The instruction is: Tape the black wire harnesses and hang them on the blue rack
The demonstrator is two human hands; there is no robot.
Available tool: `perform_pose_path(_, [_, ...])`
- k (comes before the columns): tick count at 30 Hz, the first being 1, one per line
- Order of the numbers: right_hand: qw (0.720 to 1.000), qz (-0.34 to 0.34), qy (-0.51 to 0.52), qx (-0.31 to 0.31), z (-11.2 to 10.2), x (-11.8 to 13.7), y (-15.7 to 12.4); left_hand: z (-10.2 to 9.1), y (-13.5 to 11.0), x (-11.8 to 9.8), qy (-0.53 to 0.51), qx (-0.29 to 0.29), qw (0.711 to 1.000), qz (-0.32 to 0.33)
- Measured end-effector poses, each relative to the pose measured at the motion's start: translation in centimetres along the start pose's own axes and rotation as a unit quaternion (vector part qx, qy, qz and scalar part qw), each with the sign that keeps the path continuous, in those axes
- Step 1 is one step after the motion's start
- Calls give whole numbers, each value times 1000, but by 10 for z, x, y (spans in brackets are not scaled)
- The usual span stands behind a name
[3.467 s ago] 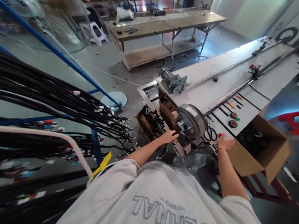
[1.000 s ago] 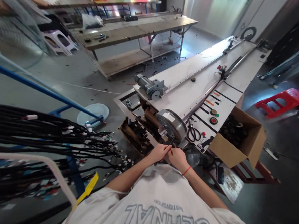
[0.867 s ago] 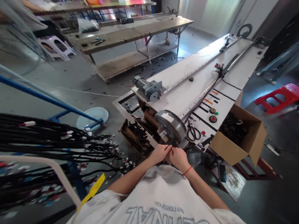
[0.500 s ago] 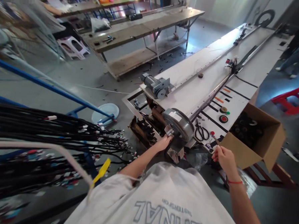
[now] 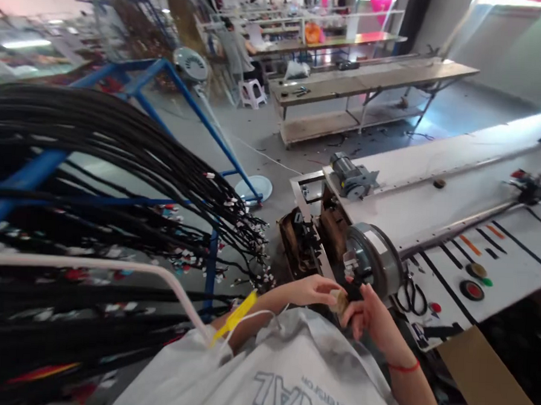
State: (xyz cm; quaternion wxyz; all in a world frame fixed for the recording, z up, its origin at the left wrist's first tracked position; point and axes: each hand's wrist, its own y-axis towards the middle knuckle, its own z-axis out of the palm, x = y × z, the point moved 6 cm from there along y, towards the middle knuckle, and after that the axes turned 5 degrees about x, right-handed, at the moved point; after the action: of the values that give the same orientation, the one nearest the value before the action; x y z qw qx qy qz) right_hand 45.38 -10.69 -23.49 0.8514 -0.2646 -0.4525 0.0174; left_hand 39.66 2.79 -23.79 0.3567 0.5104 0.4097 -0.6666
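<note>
My left hand and my right hand meet close in front of my chest, just below the grey round drum at the near end of a long white machine bench. Between their fingertips sits a small tan roll-like object. Both hands pinch at it with curled fingers. My right hand also touches a black strip that runs up toward the drum. A red string circles my right wrist.
A blue rack draped with many black cables fills the left. Black scissors, red and green buttons lie on the bench. A cardboard box flap is at lower right. Wooden benches stand behind, a standing fan too.
My right hand came back from the bench's button panel to meet my left hand at the drum. The view swung left and up, so the cable rack looms larger.
</note>
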Motion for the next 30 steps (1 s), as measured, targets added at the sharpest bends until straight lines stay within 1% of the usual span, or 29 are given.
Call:
perform_pose_path(3, [998,18,-51,-10,-4,8,12,-10,-18,11,-98,-95,990,-29])
perform_pose_path(5, [997,21,-74,-2,-1,12,13,-16,-31,15,-124,-118,985,-29])
perform_pose_path(6, [996,21,-81,14,4,13,12,-18,-37,14,-126,-124,984,-16])
perform_pose_path(9, [991,40,-92,87,26,8,10,-22,-43,3,-72,-116,990,43])
perform_pose_path(11, [988,47,-93,111,38,3,11,-19,-42,-1,-27,-92,994,55])
perform_pose_path(12, [988,49,-93,110,40,1,11,-16,-40,0,-24,-78,996,46])
perform_pose_path(14, [987,67,-99,106,42,-4,9,-10,-40,6,-59,-52,997,14])
perform_pose_path(16, [985,99,-111,92,35,-7,4,-8,-44,16,-114,-38,993,-14])
perform_pose_path(17, [986,102,-116,68,27,-5,0,-12,-47,23,-142,-46,989,-20])
perform_pose_path(18, [988,93,-117,28,17,-1,-4,-20,-51,32,-171,-73,982,-19])
perform_pose_path(19, [991,72,-113,-23,4,6,-11,-34,-56,43,-203,-122,971,-16])
perform_pose_path(20, [991,44,-105,-75,-10,12,-18,-52,-61,57,-239,-186,953,-15])
perform_pose_path(21, [988,18,-93,-118,-22,17,-27,-72,-67,73,-272,-261,926,-20])
perform_pose_path(22, [985,-3,-81,-149,-32,21,-35,-93,-72,91,-301,-334,892,-38])
perform_pose_path(23, [982,-18,-72,-173,-39,22,-44,-113,-76,109,-324,-393,858,-67])
perform_pose_path(24, [978,-30,-66,-193,-43,22,-52,-131,-77,126,-338,-436,828,-98])
perform_pose_path(25, [974,-37,-65,-214,-46,21,-60,-146,-75,140,-346,-460,807,-131])
perform_pose_path(26, [969,-40,-66,-234,-46,19,-66,-159,-70,151,-343,-467,798,-162])
perform_pose_path(27, [964,-41,-69,-254,-44,16,-72,-170,-62,159,-316,-463,805,-196])
perform_pose_path(29, [955,-40,-70,-286,-36,8,-81,-184,-42,166,-215,-426,842,-254])
perform_pose_path(30, [950,-44,-67,-302,-31,4,-85,-187,-32,166,-156,-400,860,-274])
